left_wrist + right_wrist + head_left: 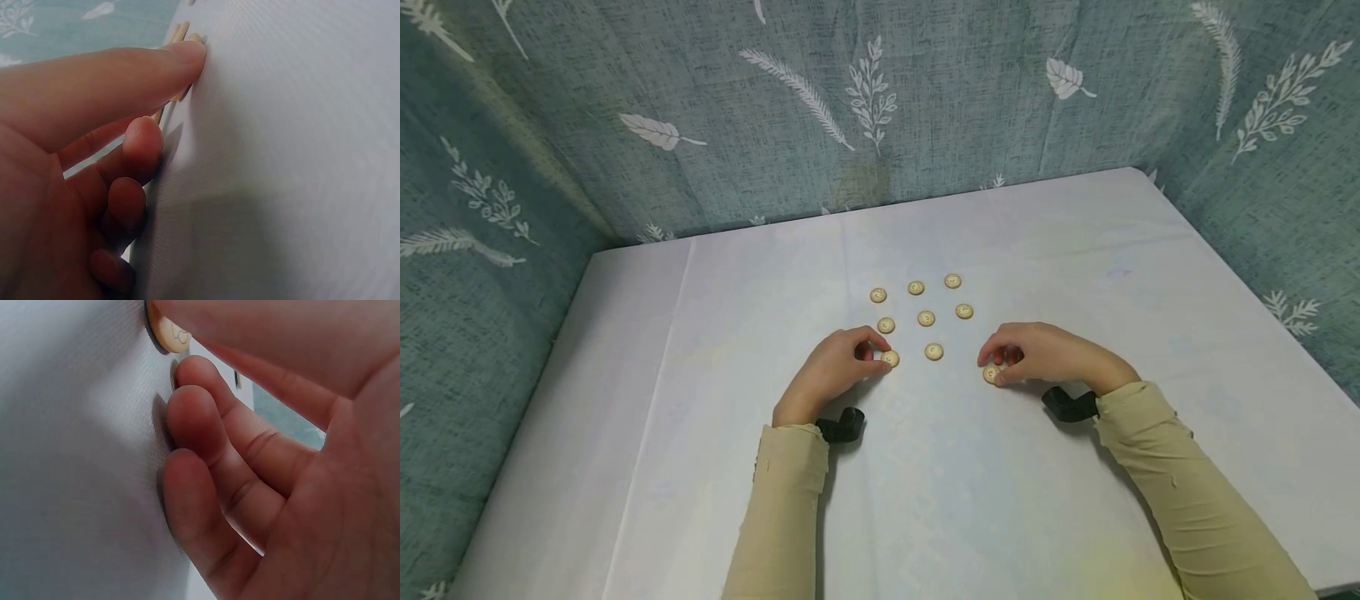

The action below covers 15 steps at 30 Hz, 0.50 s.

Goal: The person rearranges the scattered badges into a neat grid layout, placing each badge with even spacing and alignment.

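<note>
My left hand (831, 371) pinches a small round wooden disc (890, 358) between thumb and forefinger, down at the white tabletop. In the left wrist view the thumb (156, 69) covers most of that disc, and the other fingers curl loosely beneath. To the right, my right hand (1052, 354) grips another wooden disc (992, 374) low over the cloth; a line drawing shows on its face (172, 334) in the right wrist view. Between the hands lies a third disc (933, 352), flat and untouched.
Behind the hands, more discs lie in two rows, among them a middle one (926, 318) and a far right one (952, 281). A white cloth (700, 467) covers the table. Patterned green curtains (955, 100) hang along its far edge and sides.
</note>
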Motion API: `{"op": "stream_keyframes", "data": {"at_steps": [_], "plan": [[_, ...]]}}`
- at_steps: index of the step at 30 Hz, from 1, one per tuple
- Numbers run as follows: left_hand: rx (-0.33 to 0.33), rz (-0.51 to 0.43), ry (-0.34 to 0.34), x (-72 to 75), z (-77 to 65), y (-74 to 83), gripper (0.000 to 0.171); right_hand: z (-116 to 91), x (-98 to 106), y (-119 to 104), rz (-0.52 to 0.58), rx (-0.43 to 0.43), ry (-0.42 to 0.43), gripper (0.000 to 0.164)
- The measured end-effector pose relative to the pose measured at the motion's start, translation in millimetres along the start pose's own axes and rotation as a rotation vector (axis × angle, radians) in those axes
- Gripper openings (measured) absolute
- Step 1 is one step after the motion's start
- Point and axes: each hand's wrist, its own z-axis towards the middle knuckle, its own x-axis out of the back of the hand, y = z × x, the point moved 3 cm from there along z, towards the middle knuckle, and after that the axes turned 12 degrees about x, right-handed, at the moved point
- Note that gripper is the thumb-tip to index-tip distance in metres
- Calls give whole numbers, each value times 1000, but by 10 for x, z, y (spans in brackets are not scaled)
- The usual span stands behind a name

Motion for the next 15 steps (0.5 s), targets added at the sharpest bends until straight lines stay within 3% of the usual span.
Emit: {"op": "stream_keyframes", "data": {"at_steps": [15], "plan": [[4, -10, 1, -1, 4, -5, 16, 16, -19, 5, -30, -15, 7, 16]]}}
